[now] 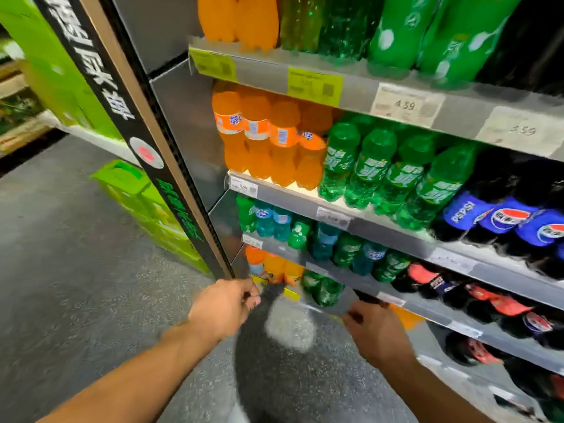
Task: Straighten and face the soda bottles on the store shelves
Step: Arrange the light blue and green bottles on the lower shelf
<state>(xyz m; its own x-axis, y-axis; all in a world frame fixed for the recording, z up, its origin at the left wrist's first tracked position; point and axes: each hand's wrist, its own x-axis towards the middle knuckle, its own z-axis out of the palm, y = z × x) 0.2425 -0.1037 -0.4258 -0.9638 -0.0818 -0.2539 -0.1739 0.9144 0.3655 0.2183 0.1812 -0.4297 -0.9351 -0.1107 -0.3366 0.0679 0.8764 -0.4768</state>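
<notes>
Head view: reaching toward low shelf.
Left hand (222, 309) closing narrow beside upright orange bottles (274, 267), nearer than right hand (375, 331); right fingers curled at shelf edge (341, 279), grip unclear; bottles lying just beyond fingertips.

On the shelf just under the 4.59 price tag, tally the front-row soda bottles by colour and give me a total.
Orange bottles: 4
Green bottles: 4
Dark Pepsi bottles with blue labels: 3 in frame; the row runs off the right edge
Total: 11 visible in the front row
</notes>
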